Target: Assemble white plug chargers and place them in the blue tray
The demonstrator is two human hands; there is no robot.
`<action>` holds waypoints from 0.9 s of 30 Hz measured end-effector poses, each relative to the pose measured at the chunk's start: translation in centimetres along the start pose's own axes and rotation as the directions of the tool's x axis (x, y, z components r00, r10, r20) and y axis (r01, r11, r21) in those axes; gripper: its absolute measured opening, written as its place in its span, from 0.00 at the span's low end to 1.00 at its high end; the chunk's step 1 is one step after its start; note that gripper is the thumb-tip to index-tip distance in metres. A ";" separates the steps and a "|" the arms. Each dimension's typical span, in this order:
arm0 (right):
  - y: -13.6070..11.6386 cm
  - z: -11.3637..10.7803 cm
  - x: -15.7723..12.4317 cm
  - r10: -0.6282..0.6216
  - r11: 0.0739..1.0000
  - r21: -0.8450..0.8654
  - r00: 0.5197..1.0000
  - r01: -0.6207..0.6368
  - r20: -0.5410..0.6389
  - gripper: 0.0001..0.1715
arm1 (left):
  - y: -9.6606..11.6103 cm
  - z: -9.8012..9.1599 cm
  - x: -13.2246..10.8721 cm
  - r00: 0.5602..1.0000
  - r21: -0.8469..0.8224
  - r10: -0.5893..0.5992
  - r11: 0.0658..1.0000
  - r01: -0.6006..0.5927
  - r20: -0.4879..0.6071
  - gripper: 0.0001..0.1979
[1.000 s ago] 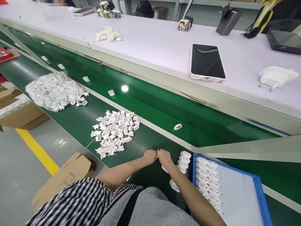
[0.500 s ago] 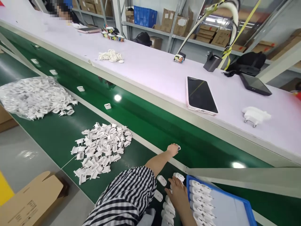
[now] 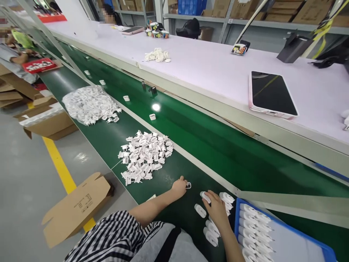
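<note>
My left hand [image 3: 179, 187] is closed on a small white charger shell [image 3: 188, 185] with a dark inside, over the dark green work surface. My right hand [image 3: 217, 208] has its fingers closed around a white oval plug piece [image 3: 205, 197] to the right of it. Another white oval piece [image 3: 200, 211] lies just below, and a row of white plug pieces [image 3: 211, 233] sits beside my right wrist. To the left of my left hand is a heap of white pronged plug covers [image 3: 147, 154].
A blue-rimmed tray [image 3: 328, 253] with rows of white plugs stands at the right. White shells lie along the green conveyor belt [image 3: 191, 136]. A clear bag of plug parts [image 3: 88, 103], a cardboard box [image 3: 79, 207] and a phone [image 3: 274, 94] surround the work area. Another person sits at far left.
My left hand has come back from the conveyor belt to the work surface with the shell. My right hand has moved onto a white oval piece. The view has swung left.
</note>
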State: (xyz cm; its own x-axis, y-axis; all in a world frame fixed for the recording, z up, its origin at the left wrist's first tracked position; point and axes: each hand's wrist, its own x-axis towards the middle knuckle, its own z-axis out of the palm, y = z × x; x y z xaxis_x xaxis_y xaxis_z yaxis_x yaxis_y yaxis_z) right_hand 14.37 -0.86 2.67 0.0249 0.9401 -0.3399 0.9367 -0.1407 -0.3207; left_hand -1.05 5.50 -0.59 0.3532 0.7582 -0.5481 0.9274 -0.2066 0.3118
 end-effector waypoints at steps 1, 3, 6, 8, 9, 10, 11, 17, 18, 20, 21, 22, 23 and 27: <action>-0.1 0.1 -0.1 -0.003 1.000 0.008 1.000 0.003 -0.005 0.17 | -0.3 -0.3 -0.1 1.000 0.014 -0.021 1.000 0.021 0.013 0.20; -0.1 0.2 -0.5 0.004 0.999 0.039 1.000 -0.003 -0.023 0.17 | -1.4 -1.9 0.4 0.993 0.059 -0.119 0.991 0.120 -0.024 0.30; 0.3 0.0 -1.1 0.019 0.990 0.144 0.998 -0.010 -0.064 0.17 | -4.0 -5.5 2.7 0.929 0.077 -0.289 0.946 0.314 -0.231 0.23; 0.4 -0.2 -1.3 0.014 0.967 0.255 0.996 0.008 -0.087 0.17 | -5.6 -7.6 4.5 0.920 0.083 -0.287 0.944 0.318 -0.268 0.17; 0.3 -0.2 -1.3 0.009 0.949 0.315 0.995 0.022 -0.097 0.17 | -6.2 -8.3 5.1 0.927 0.091 -0.270 0.949 0.302 -0.261 0.15; 0.2 -0.2 -1.2 0.011 0.927 0.375 0.995 0.028 -0.102 0.17 | -6.6 -8.7 5.5 0.936 0.100 -0.251 0.954 0.282 -0.245 0.15; 0.0 -0.2 -1.0 0.020 0.901 0.432 0.995 0.025 -0.101 0.17 | -6.6 -8.8 5.6 0.943 0.105 -0.241 0.957 0.270 -0.232 0.14; -2.7 0.7 1.4 0.129 0.657 0.741 0.989 -0.136 0.067 0.24 | -2.9 -6.1 0.7 0.946 0.153 0.104 0.986 -0.059 -0.307 0.11; -3.2 0.7 1.8 0.117 0.583 0.796 0.986 -0.166 0.120 0.25 | -2.1 -5.4 -0.5 0.928 0.165 0.198 0.975 -0.152 -0.315 0.11; -3.9 0.7 2.3 0.033 0.437 0.873 0.974 -0.217 0.225 0.26 | -0.7 -3.9 -2.8 0.883 0.175 0.355 0.933 -0.314 -0.309 0.10; -4.2 0.7 2.4 -0.025 0.383 0.892 0.962 -0.241 0.271 0.25 | -0.2 -3.2 -3.6 0.857 0.175 0.418 0.908 -0.381 -0.301 0.10; -4.3 0.6 2.4 -0.084 0.345 0.900 0.946 -0.267 0.313 0.23 | 0.1 -2.6 -4.3 0.834 0.170 0.468 0.883 -0.436 -0.291 0.11; -4.4 0.6 2.3 -0.132 0.323 0.899 0.927 -0.294 0.351 0.21 | 0.3 -2.0 -4.9 0.816 0.161 0.506 0.863 -0.479 -0.280 0.11; -4.1 0.8 1.9 -0.176 0.354 0.867 0.885 -0.352 0.431 0.14 | -0.4 -1.0 -6.0 0.818 0.003 0.529 0.840 -0.543 -0.225 0.11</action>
State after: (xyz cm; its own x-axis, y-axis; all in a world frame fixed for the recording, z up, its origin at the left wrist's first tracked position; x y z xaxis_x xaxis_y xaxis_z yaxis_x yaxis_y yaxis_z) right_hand 10.34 1.23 2.63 -0.2931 0.7228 -0.6258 0.0197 -0.6498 -0.7598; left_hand -3.64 1.64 3.37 0.7521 0.6501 -0.1083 0.5876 -0.5870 0.5570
